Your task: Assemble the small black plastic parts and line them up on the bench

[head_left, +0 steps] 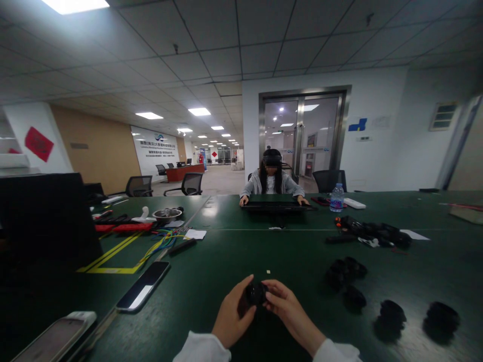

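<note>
Between my two hands, just above the green table, is a small round black part with a glossy face. My left hand grips it from the left, thumb below and fingers above. From the right, my right hand pinches its edge with thumb and fingertips. Its exact kind is too dark to make out. To the right lie several similar black parts, among them a clustered group, a single piece and another piece nearer the right edge.
A person sits opposite, both hands on a dark flat panel. Phones and a black monitor stand left, near coloured cables and a metal bowl. A water bottle and black gear are right.
</note>
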A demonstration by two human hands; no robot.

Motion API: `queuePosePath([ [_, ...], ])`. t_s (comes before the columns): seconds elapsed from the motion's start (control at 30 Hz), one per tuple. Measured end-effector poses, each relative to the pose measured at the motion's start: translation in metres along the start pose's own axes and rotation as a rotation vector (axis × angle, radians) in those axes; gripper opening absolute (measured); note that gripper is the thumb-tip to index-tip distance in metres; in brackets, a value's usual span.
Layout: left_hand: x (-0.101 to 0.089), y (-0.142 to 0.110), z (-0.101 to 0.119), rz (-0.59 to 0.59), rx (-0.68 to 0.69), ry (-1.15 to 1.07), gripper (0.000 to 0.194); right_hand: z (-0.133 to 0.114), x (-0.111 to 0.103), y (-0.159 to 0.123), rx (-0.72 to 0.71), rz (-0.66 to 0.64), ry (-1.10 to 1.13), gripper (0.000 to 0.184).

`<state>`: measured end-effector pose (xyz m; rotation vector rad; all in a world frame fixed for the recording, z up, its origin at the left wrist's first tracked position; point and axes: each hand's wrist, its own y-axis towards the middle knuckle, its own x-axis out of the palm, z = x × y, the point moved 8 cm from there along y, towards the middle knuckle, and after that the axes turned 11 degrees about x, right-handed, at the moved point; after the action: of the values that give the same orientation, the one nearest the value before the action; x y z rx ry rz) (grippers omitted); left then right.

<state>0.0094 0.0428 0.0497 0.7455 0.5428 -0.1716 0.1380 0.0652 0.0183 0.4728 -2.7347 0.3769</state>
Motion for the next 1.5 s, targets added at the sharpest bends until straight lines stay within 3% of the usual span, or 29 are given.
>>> queuePosePath([
  [0.07,0.001,0.001,0.002,-0.023,0.003,-0.013,0.046,0.001,-0.001,0.0,0.003,0.007,-0.001,0.025],
  [0.3,0.005,-0.001,-0.013,-0.062,-0.219,0.059,0.027,0.003,-0.003,0.003,-0.008,0.015,-0.034,0.027],
  [0.57,0.001,-0.002,-0.021,-0.059,-0.262,0.24,0.033,-0.001,0.006,-0.002,-0.007,-0.039,-0.158,0.027],
  [0.7,0.001,-0.002,-0.022,-0.048,-0.243,0.266,0.038,-0.005,0.01,-0.005,-0.022,-0.04,-0.205,0.026],
  [0.9,0.002,-0.004,-0.027,0.001,-0.269,0.129,0.044,-0.003,0.007,-0.005,0.042,0.001,-0.152,0.026],
  [1.07,0.002,-0.001,-0.022,-0.006,-0.225,0.161,0.038,0.004,-0.001,0.002,0.034,0.013,-0.048,0.027],
  [1.2,-0.004,0.002,-0.014,0.066,-0.148,0.097,0.019,0.005,-0.001,0.003,0.041,0.007,-0.037,0.024],
  [1.33,-0.009,0.004,-0.007,0.119,-0.057,0.046,0.026,0.002,0.001,0.0,0.042,0.019,-0.051,0.024],
  [1.5,-0.009,0.005,-0.008,0.109,-0.068,0.065,0.022,0.002,0.001,0.0,0.039,0.017,-0.056,0.023],
])
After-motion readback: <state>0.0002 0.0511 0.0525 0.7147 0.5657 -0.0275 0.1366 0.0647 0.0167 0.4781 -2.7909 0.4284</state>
